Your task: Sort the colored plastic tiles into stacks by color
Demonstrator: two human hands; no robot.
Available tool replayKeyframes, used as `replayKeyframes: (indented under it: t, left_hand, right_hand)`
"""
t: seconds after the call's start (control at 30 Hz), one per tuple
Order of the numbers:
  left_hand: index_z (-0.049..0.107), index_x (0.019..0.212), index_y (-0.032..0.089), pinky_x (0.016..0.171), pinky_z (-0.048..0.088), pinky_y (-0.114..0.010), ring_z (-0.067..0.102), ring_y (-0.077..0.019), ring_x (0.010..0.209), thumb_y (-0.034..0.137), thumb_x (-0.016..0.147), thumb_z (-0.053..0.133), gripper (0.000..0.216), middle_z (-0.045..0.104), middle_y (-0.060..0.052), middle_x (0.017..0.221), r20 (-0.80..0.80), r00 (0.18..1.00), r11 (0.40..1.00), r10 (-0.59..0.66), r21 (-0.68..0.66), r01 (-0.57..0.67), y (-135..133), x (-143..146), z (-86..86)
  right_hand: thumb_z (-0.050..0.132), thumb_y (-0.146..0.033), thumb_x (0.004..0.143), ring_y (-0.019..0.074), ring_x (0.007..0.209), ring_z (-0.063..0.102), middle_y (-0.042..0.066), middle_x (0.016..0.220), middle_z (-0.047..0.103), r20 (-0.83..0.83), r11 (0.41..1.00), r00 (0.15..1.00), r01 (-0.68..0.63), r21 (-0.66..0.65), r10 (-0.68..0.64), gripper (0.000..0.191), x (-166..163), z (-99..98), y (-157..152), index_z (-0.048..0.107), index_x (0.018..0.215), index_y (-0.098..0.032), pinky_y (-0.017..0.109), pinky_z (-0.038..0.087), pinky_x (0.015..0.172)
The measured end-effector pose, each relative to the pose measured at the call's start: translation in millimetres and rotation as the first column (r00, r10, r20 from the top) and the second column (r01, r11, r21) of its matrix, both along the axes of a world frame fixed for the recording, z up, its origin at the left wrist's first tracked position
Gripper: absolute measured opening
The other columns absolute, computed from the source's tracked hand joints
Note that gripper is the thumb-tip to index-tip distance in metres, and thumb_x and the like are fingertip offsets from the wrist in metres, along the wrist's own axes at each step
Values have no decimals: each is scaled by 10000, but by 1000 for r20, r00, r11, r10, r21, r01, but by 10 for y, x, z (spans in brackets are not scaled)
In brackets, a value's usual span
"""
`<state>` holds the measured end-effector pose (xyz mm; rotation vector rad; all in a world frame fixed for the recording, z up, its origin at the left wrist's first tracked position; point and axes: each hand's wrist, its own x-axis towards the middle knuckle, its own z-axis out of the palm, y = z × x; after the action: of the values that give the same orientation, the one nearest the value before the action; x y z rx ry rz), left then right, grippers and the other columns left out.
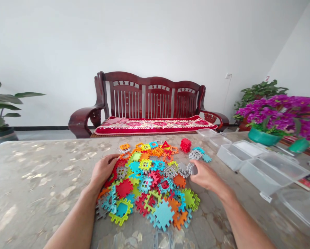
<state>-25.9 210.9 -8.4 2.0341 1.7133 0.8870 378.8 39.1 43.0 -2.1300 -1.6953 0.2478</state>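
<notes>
A heap of toothed plastic building tiles (144,185) in red, orange, green, blue and grey lies on the table, some solid, some with window-like openings. My left hand (104,170) rests against the heap's left edge, its fingers reaching over beside red tiles (112,178); no tile shows clearly gripped in it. On the right side, my right hand (205,175) pinches a grey tile (191,169) at the heap's edge, next to another grey tile (182,170). Just beyond it lie grey window tiles (195,154) with blue ones (206,158). A red stack of tiles (185,145) stands apart behind.
Clear plastic boxes (273,173) stand on the table (45,186) at right, with transparent lids (301,207) around them. Purple flowers (282,110) in a green pot (264,137) are behind the boxes. Past the table is a wooden bench (157,98) with a red cushion (155,125).
</notes>
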Motion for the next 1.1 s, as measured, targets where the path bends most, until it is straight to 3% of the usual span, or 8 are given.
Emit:
replayKeyframes:
  t: [0.13, 0.43, 0.63, 0.87, 1.1]
  left_hand:
    - [745, 1104, 253, 940, 488, -308, 676, -238, 1073, 386, 871, 452, 397, 752, -25, 1159, 4, 1000, 1000, -4, 11, 4, -10, 13, 9]
    - [746, 1094, 259, 905, 500, -284, 688, -220, 1031, 405, 865, 465, 390, 761, -17, 1128, 16, 1000, 1000, 2, 4, -2, -28, 13, 39]
    - [747, 1091, 262, 917, 495, -294, 685, -226, 1038, 403, 867, 471, 383, 760, -19, 1136, 18, 1000, 1000, 7, 7, -7, -30, 18, 36]
    - [750, 1083, 268, 903, 501, -287, 688, -225, 1032, 403, 869, 468, 379, 764, -12, 1121, 16, 1000, 1000, 2, 12, -2, -37, 16, 39]
    - [741, 1095, 270, 928, 494, -305, 681, -235, 1054, 407, 871, 472, 375, 757, -22, 1149, 25, 1000, 1000, 1, -8, 0, -6, 0, 7]
  right_hand:
    - [603, -182, 668, 299, 1212, 585, 134, 1291, 657, 12, 996, 999, 43, 74, -44, 607, 13, 7, 138, 629, 1274, -172, 399, 413, 1058]
    - [640, -245, 701, 291, 1313, 514, 140, 1424, 566, -63, 996, 995, -78, -33, 76, 707, -52, -221, 353, 536, 1396, -167, 412, 371, 1103]
    - [623, -204, 668, 277, 1268, 552, 143, 1390, 591, -53, 999, 997, -48, -17, 47, 709, -65, -248, 352, 548, 1371, -156, 381, 394, 1076]
    - [644, -243, 656, 277, 1201, 600, 150, 1348, 618, -152, 999, 988, 23, -22, -26, 697, -8, -231, 329, 564, 1341, -145, 370, 443, 1018]
    - [701, -266, 662, 293, 1154, 625, 148, 1269, 668, -63, 994, 994, 90, 54, -87, 663, 73, -214, 329, 597, 1307, -154, 409, 450, 1008]
